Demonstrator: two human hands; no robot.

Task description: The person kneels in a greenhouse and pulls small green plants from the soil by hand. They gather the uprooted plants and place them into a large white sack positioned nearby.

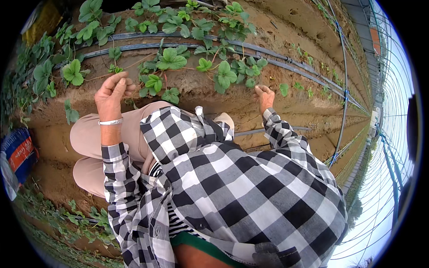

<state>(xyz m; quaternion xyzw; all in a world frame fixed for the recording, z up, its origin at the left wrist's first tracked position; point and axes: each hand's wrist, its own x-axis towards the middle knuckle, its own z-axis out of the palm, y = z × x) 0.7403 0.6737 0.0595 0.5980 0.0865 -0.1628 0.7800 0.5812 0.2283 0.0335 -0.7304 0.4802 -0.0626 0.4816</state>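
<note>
Strawberry plants [171, 59] with green leaves and thin runners grow along a raised soil bed in front of me. My left hand [114, 93], with a silver-coloured bracelet [110, 122] at its wrist, is raised over the bed's near edge. Its thumb and fingers are bent together; a thin runner [97, 77] passes at the fingertips, and whether they grip it is unclear. Farther right, my right hand [264, 97] has curled fingers beside the plants' rightmost large leaves. What lies between those fingers is hidden. A single leaf [284, 89] stands just right of it.
Dark drip-irrigation pipes [147, 47] run along the bed, and another pipe [342, 60] crosses at the right. A blue and orange printed bag [20, 154] lies at the far left. More plants [87, 226] grow behind my knees. Greenhouse hoops [392, 100] curve at the right.
</note>
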